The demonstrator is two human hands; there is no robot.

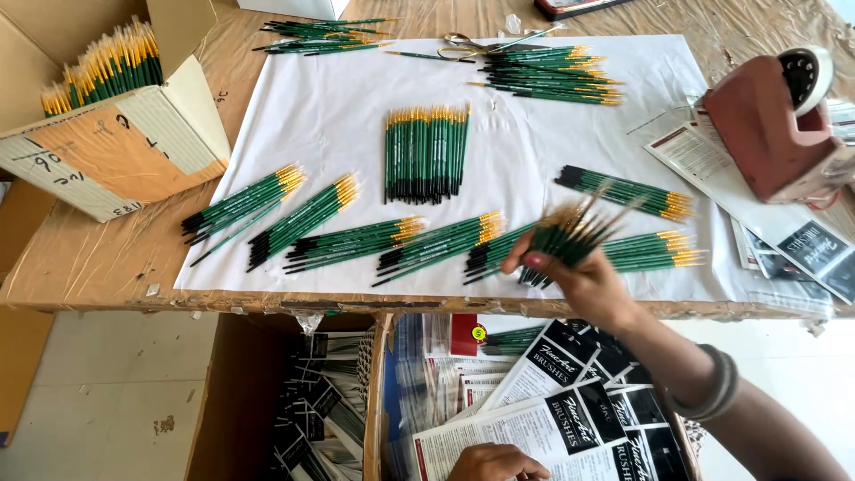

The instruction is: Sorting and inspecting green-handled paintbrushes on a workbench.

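Lowest in view, the left hand [495, 463] rests palm-down on a printed black-and-white packaging sheet [525, 432] in the carton below the table edge, clasping nothing I can see. Up and to its right, the right hand [583, 281] grips a fanned bunch of green-handled paintbrushes [570, 233], tips slanting up-right over the white paper [338, 134].

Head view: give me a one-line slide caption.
Right hand holds a bunch of green paintbrushes over white paper; left hand rests on printed sheets below.
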